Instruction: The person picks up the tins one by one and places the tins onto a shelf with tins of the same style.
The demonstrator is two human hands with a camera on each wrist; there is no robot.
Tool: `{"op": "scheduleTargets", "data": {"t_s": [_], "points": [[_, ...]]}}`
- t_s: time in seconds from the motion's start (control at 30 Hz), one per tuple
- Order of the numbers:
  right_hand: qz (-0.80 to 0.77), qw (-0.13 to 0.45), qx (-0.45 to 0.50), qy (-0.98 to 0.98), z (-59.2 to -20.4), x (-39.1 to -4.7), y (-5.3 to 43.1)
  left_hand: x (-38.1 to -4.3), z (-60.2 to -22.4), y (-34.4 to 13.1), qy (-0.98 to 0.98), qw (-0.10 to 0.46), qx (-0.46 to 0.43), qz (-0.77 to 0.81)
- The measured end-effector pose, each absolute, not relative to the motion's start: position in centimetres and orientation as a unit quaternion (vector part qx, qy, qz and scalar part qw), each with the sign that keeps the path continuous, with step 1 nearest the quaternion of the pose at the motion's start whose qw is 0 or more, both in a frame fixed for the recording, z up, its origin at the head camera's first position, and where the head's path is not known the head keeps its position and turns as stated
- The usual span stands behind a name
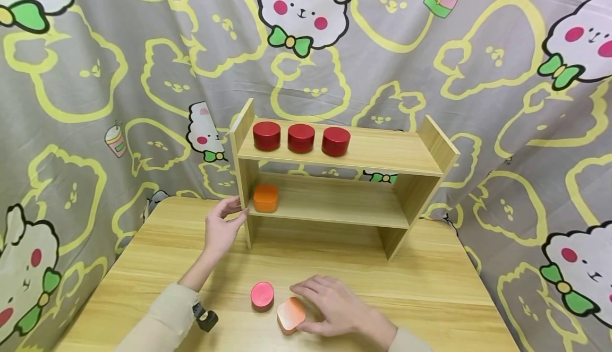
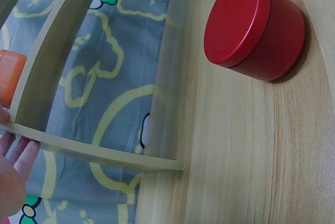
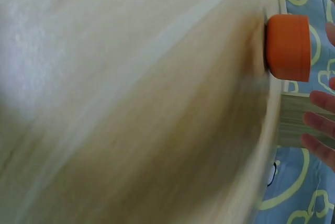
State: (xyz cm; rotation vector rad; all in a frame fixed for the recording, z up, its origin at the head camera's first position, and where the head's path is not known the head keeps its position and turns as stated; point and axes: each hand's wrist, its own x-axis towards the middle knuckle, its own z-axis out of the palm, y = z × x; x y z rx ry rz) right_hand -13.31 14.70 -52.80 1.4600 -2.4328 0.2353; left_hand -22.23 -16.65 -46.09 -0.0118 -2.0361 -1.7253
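Observation:
A two-tier wooden shelf (image 1: 382, 153) stands at the back of the table. Three red round tins (image 1: 301, 138) sit in a row on its top board; the left wrist view shows one red tin (image 2: 255, 25) from close up. An orange square tin (image 1: 265, 198) sits at the left end of the lower board, and it also shows in the right wrist view as the orange tin (image 3: 288, 46). My left hand (image 1: 224, 224) touches the shelf's left side panel with relaxed fingers (image 2: 18, 153). My right hand (image 1: 330, 304) lies flat on the table, touching a pale orange square tin (image 1: 290, 315).
A pink round tin (image 1: 262, 294) stands on the table (image 1: 430, 288) just left of the pale orange one. A patterned grey cloth (image 1: 95, 76) hangs behind and drapes around the table. A small black camera (image 1: 205, 319) is strapped at my left wrist.

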Motion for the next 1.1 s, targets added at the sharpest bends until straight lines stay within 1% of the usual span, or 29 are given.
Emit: {"op": "scheduleTargets", "data": {"t_s": [0.57, 1.1], "points": [[0.071, 0.111, 0.513, -0.848, -54.0, -13.0, 14.1, -22.2, -46.0, -16.6, -0.744, 0.237, -0.001, -0.624], [0.079, 0.111, 0.512, -0.848, -54.8, -13.1, 13.7, -22.3, -46.2, -16.6, -0.741, 0.237, 0.004, -0.628]]}}
